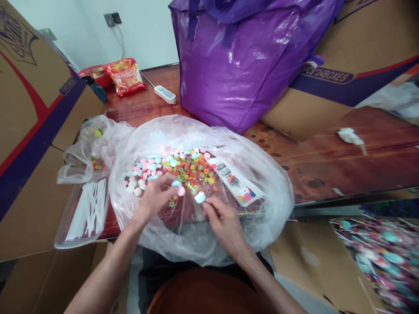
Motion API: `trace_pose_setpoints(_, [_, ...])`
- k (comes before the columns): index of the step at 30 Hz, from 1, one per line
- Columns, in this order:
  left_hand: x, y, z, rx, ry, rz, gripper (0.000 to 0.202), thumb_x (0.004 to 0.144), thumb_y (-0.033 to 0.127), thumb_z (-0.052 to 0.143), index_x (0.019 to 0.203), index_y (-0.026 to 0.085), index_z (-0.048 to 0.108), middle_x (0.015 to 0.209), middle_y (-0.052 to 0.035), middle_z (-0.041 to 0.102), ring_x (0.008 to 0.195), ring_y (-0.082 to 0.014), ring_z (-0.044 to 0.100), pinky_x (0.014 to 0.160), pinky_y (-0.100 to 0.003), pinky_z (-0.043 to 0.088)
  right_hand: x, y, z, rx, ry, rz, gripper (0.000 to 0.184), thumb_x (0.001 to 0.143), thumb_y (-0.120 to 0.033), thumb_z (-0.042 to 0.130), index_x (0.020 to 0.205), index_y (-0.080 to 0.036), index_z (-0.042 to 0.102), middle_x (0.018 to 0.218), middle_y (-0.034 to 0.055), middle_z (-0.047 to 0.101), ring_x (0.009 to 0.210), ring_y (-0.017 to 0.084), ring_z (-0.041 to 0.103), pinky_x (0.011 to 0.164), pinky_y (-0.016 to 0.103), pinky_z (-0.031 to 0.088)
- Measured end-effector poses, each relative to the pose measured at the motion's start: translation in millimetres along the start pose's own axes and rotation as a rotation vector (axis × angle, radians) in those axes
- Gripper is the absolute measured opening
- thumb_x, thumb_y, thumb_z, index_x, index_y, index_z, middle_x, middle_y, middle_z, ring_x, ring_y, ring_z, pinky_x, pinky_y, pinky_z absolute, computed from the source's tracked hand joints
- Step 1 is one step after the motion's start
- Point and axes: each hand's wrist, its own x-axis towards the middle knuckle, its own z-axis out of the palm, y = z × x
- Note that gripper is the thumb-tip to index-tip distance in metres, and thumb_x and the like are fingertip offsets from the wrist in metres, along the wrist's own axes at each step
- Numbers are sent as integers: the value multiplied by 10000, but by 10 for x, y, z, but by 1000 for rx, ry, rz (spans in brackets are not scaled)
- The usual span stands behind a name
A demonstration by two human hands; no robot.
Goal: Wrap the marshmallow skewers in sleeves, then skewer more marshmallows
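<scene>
Your right hand (227, 222) has its thumb and forefinger pinched together at the right end of a blue-and-white candy (200, 198), which sits above the open plastic bag (199, 248); its long axis runs roughly left to right, tipped up a little at the left, and you cannot tell whether a stick lies between your fingertips and it. Your left hand (153, 196) pinches a pale blue candy (176, 183) and a pink candy (181, 191) together, the pink one lower and to the right, both near the blue-and-white one and apart from it. In the bag before you, round candies (149, 166) in pink, blue and white spread on the left, fruit-coloured rings (190, 170) fill the middle, and printed sleeves (237, 185) slant from far left to near right. Just left of it, your clear tray (61, 235) holds white sticks (88, 209) pointing mostly away from you, with a smaller plastic bag (77, 165) behind. At your lower right, an open cardboard box (314, 244) holds a blurred heap of lollipops (389, 257).
</scene>
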Motion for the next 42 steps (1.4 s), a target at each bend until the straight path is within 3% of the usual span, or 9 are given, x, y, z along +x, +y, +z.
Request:
trace_pose_setpoints(5, [-248,-169,347,480,80,404,210,901,155,571,1039,201,723,993,-70,699,878,-179,675,793,-296,556,-9,-6,-87,-60,25,-25,204,946,-255,501,793,-193,620,615,-30,600,557,115,569,577,212,413])
trace_pose_setpoints(12, [-387,-343,317,681,172,677,333,984,131,463,1265,223,617,1159,-92,652,1040,-171,671,884,-276,567,-28,-3,-115,-58,39,-11,203,933,-248,511,777,-193,627,619,-25,617,562,116,580,586,212,419])
trace_pose_setpoints(16, [-416,-401,327,732,114,752,367,979,151,492,1331,218,573,1202,-103,649,1103,-207,640,945,-333,554,-21,-21,-107,-54,33,0,210,937,-256,502,794,-191,641,615,-24,608,564,121,575,591,220,417])
trace_pose_setpoints(26, [-232,-293,353,766,-27,677,324,1002,200,441,1269,177,623,1218,-140,671,1153,-257,635,984,-421,539,-56,-32,-131,-48,-2,6,222,945,-275,493,792,-193,632,614,-28,596,558,120,565,584,222,407])
trace_pose_setpoints(29, [-198,-227,384,498,27,478,297,994,266,485,1202,167,671,1117,-132,711,979,-223,702,879,-362,576,-79,-45,-159,-39,1,21,231,946,-279,497,778,-190,627,598,-34,585,536,112,547,570,217,398])
trace_pose_setpoints(32, [-186,-178,423,96,76,154,333,953,352,556,1183,149,688,879,-77,740,752,-180,714,725,-303,588,-95,-83,-173,-24,-14,15,242,951,-276,492,763,-191,619,599,-35,573,536,108,534,570,214,392])
trace_pose_setpoints(35, [-190,-149,484,-203,121,-56,398,865,425,657,1149,152,712,913,-68,752,785,-184,718,741,-306,590,-90,-121,-148,-38,-48,-20,260,955,-255,471,736,-198,599,607,-32,558,539,109,511,578,220,384])
trace_pose_setpoints(38, [-200,-140,553,-361,192,-120,425,805,437,714,1129,162,722,1001,-64,750,861,-179,704,836,-329,578,-72,-130,-107,-79,-47,-50,270,958,-238,442,730,-203,584,611,-26,551,543,115,491,579,230,373])
trace_pose_setpoints(42, [-213,-167,601,-336,227,-96,414,842,408,681,1172,160,700,897,-51,736,842,-176,685,805,-319,569,-47,-127,-86,-106,-57,-58,281,968,-237,426,730,-202,571,615,-24,543,552,116,485,577,235,364])
